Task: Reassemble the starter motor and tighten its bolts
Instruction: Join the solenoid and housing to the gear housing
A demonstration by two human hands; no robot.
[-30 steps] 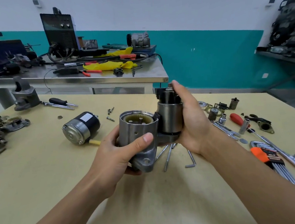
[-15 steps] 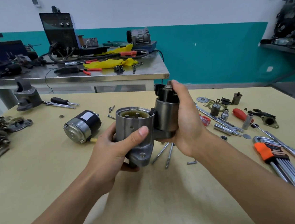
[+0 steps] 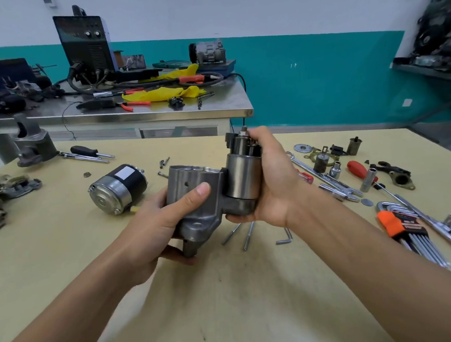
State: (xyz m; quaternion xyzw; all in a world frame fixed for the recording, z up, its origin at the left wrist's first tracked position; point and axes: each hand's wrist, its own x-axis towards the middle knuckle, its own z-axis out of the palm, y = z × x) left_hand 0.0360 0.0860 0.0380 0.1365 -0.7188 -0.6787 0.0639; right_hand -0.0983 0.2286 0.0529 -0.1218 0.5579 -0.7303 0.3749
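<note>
Tilted away since before, starter housing hid its mouth; left hand gripped it, right hand clasped its solenoid (white label at nine o'clock unreadable).

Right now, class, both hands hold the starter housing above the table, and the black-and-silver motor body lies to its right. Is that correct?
One slip. In the head view the left hand and right hand do hold the starter housing above the table, but the black-and-silver motor body lies to its left, not its right.

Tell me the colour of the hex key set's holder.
Orange holder with a black part; the head view shows it best.
</note>
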